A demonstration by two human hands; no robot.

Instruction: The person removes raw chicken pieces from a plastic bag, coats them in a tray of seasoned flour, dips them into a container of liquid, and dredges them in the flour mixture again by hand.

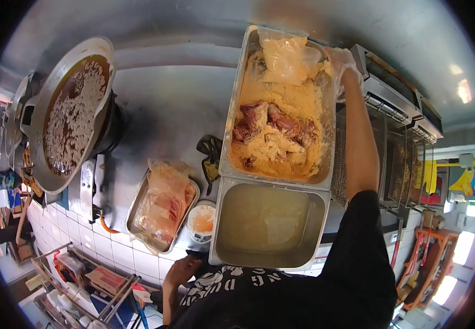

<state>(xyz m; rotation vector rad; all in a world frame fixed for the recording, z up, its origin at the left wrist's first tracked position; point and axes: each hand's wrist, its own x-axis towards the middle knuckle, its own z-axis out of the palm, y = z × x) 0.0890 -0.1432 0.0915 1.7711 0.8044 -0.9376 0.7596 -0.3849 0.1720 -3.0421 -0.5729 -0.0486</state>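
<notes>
In a metal pan [331, 137] of orange-yellow breading flour lie several raw, reddish meat pieces [286, 120], partly coated. A clear plastic bag [284, 59] of similar flour rests at the pan's far end. My right hand [342, 67], in a clear plastic glove dusted with flour, is closed over the pan's far right rim; some fingertips are hidden. Low in front of my body, my bare left hand [182, 272] has its fingers loosely extended near the counter edge, holding nothing visible. A second metal pan [322, 219] of cloudy yellowish liquid adjoins the flour pan.
A large pot [106, 49] of foamy brown oil sits on a burner at left. A tray [192, 192] holds bagged raw meat beside a small white tub [202, 237]. Black-and-yellow gloves [210, 156] lie on the counter. Wire fryer baskets [382, 153] stand at right.
</notes>
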